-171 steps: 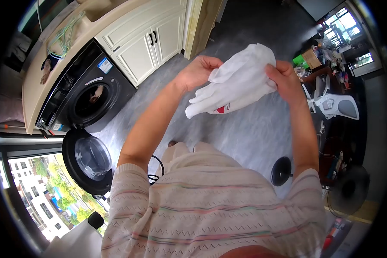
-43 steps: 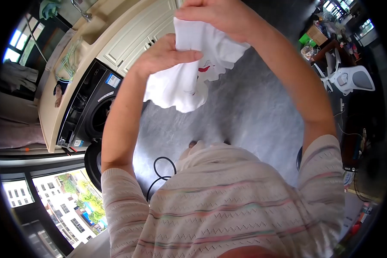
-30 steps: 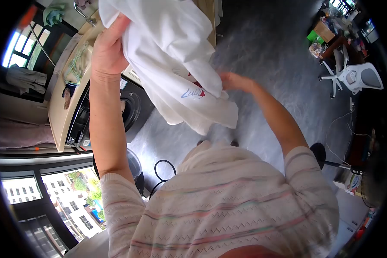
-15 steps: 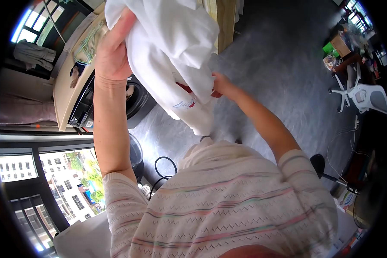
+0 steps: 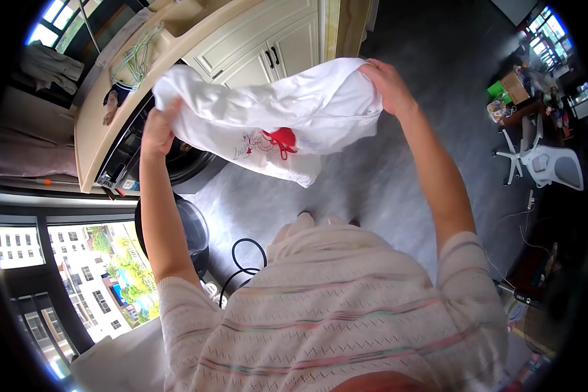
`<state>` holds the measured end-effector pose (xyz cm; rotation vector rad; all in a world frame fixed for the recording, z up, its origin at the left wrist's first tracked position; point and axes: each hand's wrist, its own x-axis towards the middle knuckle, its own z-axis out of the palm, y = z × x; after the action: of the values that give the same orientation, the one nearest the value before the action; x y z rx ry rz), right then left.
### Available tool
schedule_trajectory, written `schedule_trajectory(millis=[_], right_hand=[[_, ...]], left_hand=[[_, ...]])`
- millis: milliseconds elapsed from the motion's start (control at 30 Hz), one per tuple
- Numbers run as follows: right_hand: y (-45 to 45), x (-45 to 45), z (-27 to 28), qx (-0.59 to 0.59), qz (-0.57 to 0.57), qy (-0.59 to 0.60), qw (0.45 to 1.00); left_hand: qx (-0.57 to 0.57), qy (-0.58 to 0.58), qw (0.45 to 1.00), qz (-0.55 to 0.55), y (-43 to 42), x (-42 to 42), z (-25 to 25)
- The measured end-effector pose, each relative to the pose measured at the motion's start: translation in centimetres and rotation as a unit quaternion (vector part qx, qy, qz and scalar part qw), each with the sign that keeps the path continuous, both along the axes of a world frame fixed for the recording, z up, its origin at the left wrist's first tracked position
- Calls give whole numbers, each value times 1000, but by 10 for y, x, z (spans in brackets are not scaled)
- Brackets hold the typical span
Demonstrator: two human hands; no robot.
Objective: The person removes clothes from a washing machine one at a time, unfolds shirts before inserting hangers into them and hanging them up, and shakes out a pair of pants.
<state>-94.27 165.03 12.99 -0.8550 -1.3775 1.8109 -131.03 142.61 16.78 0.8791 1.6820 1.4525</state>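
I have the left hand [image 5: 158, 130] gripping one end of a white garment [image 5: 326, 98], its thumb laid over the cloth, and the right hand [image 5: 392, 88] pinching the opposite upper edge. The hands are set well apart, so the garment stretches between them in the air, its lower part hanging in folds above the grey floor [image 5: 346, 176]. On its face, midway between the hands and a little nearer the left, I can see a red print [image 5: 281, 140] with lettering beside it. Just behind the left hand I make out a black washing machine [image 5: 189, 163], its round door [image 5: 193, 225] swung open below that hand. Left of the same hand runs a beige counter [image 5: 88, 144]. Beyond the garment, between the hands, stands a white cabinet [image 5: 251, 55] with black handles; well off to the right hand's right is a white chair [image 5: 555, 163].
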Motion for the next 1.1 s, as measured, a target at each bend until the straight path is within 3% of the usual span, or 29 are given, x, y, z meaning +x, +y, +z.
schedule_trajectory(millis=[33,67,100,167,200,233,300,400,467,533,567,667,767,867,967,1000,1033,1100], right_hand=[[-4,-6,12,37,22,-49,998],[-12,-14,23,75,45,-97,992],[-20,-22,32,111,67,-144,981],[-34,-36,45,126,104,-162,973],[-40,-42,50,137,122,-179,967],[-47,-48,52,147,138,-196,960],[-54,-50,58,198,139,-204,949],[-40,-31,76,271,104,-275,916],[-28,-5,85,303,113,-281,904],[-17,29,79,339,129,-331,871],[-10,49,61,359,141,-378,842],[-5,103,-19,376,158,-525,747],[8,135,-21,303,82,-544,778],[16,153,38,127,75,-265,953],[-4,158,6,72,39,-170,982],[-8,158,-27,9,75,-291,954],[-18,157,-41,107,97,-340,929],[-19,152,-40,117,21,-288,950]], left_hand=[[-99,100,990,-29,0,-7,-20],[-206,316,924,-69,7,-8,-34],[-300,511,799,-105,16,-2,-42],[-278,560,768,-138,40,47,-40],[-142,457,867,-139,49,78,-32],[25,265,954,-138,62,109,-48],[-25,322,936,-143,80,170,-38],[-119,412,893,-136,102,163,-90],[-58,262,945,-189,98,156,-93],[-1,134,961,-240,95,143,-83],[-52,65,969,-232,95,142,-70],[-13,125,955,-270,104,158,-20],[-17,305,919,-249,107,185,23],[-31,335,906,-258,106,190,43],[-72,380,886,-256,105,193,42],[-113,420,866,-246,107,188,38],[-157,458,843,-236,107,180,32],[-144,425,872,-194,104,161,19]])
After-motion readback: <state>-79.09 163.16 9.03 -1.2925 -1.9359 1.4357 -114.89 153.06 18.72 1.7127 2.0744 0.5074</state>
